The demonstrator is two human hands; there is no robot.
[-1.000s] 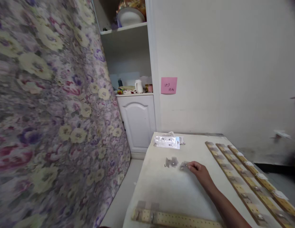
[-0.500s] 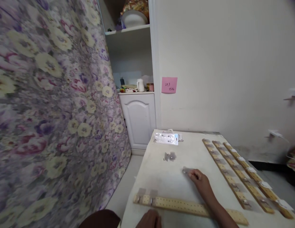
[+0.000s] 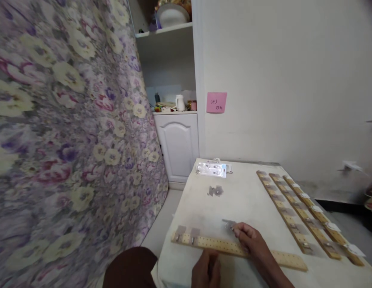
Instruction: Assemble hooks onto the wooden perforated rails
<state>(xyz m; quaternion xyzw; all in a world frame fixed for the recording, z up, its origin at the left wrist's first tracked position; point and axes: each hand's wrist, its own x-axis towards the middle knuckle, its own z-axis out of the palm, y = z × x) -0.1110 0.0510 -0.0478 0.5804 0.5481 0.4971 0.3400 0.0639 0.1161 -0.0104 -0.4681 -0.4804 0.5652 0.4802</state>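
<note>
My right hand [image 3: 248,237] pinches a small clear plastic card with a metal piece [image 3: 229,225], holding it just above the table behind a perforated wooden strip [image 3: 222,244]. Fingers curled, my left hand [image 3: 206,269] is at the strip's front edge; whatever it may hold is hidden. Two similar cards with metal pieces, one [image 3: 178,236] and another [image 3: 193,238], are on the strip's left end. Farther back, a small cluster of loose cards with metal pieces [image 3: 216,191] lies on the table.
Clear packaging with metal pieces [image 3: 211,169] lies at the table's [image 3: 240,184] far left. Three wooden strips bearing several cards, including this left one [image 3: 284,212], line the right side. A floral curtain [image 3: 84,140] hangs left, beside a white cabinet [image 3: 179,150].
My right hand has drawn the card nearer the wooden strip and turned it. My left hand has moved up and right to the strip's front edge. The view has shifted slightly.
</note>
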